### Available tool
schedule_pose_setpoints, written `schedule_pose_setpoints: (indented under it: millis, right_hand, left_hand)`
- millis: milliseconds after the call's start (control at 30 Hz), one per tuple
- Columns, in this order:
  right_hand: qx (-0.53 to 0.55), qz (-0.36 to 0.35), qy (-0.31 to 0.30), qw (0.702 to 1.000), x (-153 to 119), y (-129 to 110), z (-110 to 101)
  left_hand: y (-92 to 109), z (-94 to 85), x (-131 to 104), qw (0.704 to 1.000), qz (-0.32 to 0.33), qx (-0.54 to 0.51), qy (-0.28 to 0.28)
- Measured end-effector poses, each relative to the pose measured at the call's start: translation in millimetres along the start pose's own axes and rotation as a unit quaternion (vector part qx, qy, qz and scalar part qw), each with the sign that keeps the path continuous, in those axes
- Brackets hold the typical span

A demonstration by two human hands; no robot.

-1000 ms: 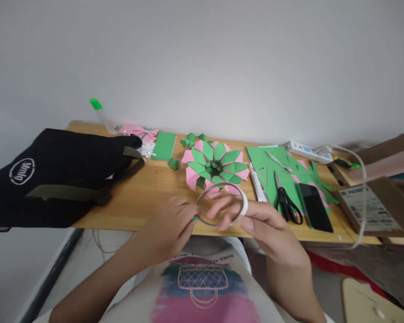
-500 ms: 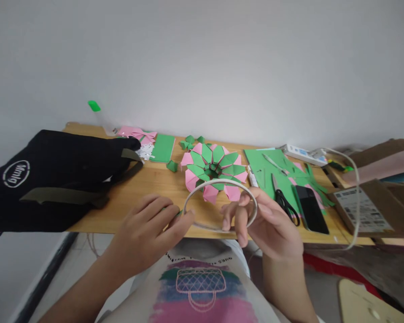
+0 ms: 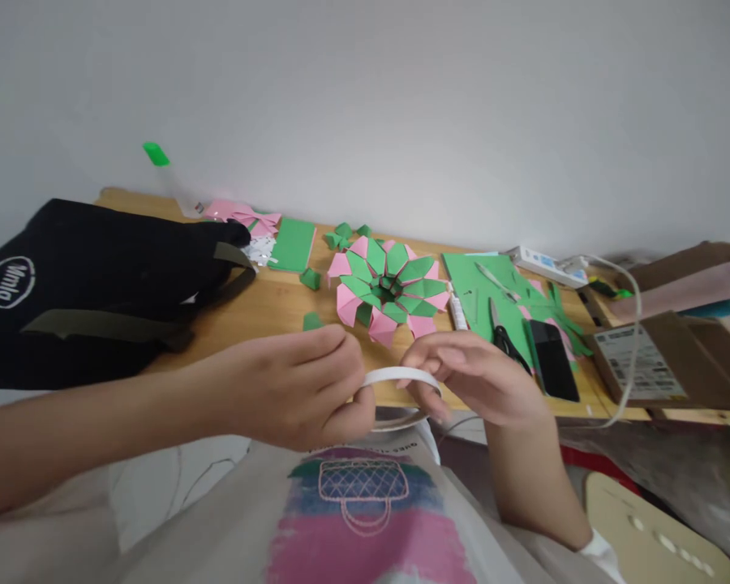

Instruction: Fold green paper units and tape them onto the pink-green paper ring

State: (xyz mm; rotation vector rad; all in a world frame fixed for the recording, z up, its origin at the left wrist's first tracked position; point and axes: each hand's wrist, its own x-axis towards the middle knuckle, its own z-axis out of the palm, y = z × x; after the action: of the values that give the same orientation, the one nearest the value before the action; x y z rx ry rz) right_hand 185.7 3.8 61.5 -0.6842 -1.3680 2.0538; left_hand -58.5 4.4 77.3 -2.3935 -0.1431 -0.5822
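Between my hands is a thin white ring that looks like a narrow roll of tape point(image 3: 401, 374). My left hand point(image 3: 298, 385) is closed, its curled fingertips pinching the roll's left side. My right hand point(image 3: 487, 377) supports the right side with bent fingers, some of them inside the ring. Behind the hands, on the table, stands a round paper piece point(image 3: 392, 288) of green and pink folded units with a hole in the middle. A small green paper piece point(image 3: 312, 321) lies just beyond my left hand, partly hidden by it.
A black bag point(image 3: 115, 292) covers the table's left. Green paper sheets point(image 3: 289, 243) and small folded green pieces point(image 3: 341, 236) lie at the back. On the right are a glue tube point(image 3: 457, 310), scissors point(image 3: 506, 341), a phone point(image 3: 552, 359), a power strip point(image 3: 547, 266) and a cardboard box point(image 3: 645, 361).
My left hand has risen and turned, its fingers now curled at the roll. The roll has tilted flatter, and the green piece beyond the left hand has come into view.
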Motion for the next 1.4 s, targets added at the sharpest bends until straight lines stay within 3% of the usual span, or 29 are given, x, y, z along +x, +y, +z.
schedule_pose_setpoints:
  millis: [100, 233, 367, 567, 733, 900, 1067, 1200, 1400]
  right_hand:
    - [-0.031, 0.005, 0.015, 0.999, -3.4, -4.7, 7.9]
    - [-0.026, -0.016, 0.024, 0.999, -8.6, -6.9, 9.9]
    - [-0.022, -0.091, 0.031, 0.995, -9.7, -6.0, 2.9]
    - [0.092, -0.196, -0.002, 0.976, 3.7, 4.8, -5.6]
    - [0.094, -0.14, -0.031, 0.985, 3.0, 15.5, -15.1]
    - [0.0, -0.032, -0.032, 0.999, -7.4, 2.3, -11.5]
    - [-0.021, -0.023, -0.004, 1.0, -13.3, -7.9, -4.4]
    - [-0.043, -0.074, 0.016, 0.996, -15.0, 1.3, -8.0]
    - [-0.009, -0.232, -0.039, 0.972, -0.8, 15.7, -16.6]
  left_hand:
    - [-3.6, 3.3, 2.0, 0.999, 0.028, 0.024, 0.003]
    - [-3.1, 5.2, 3.4, 1.0, -0.013, 0.026, 0.004]
    - [-1.4, 7.0, 1.7, 0.998, -0.049, 0.0, -0.024]
    - [2.9, 12.9, 2.2, 0.997, -0.073, -0.028, -0.026]
    - [-0.7, 8.9, 12.7, 0.998, -0.046, -0.028, -0.028]
    - [-2.7, 6.4, 19.7, 0.999, -0.011, -0.014, -0.038]
    - [-4.0, 3.3, 21.1, 0.999, 0.002, -0.007, -0.052]
    - [-3.2, 2.3, 19.5, 0.996, -0.05, -0.059, -0.047]
    - [6.4, 13.3, 10.8, 0.994, -0.078, -0.045, -0.065]
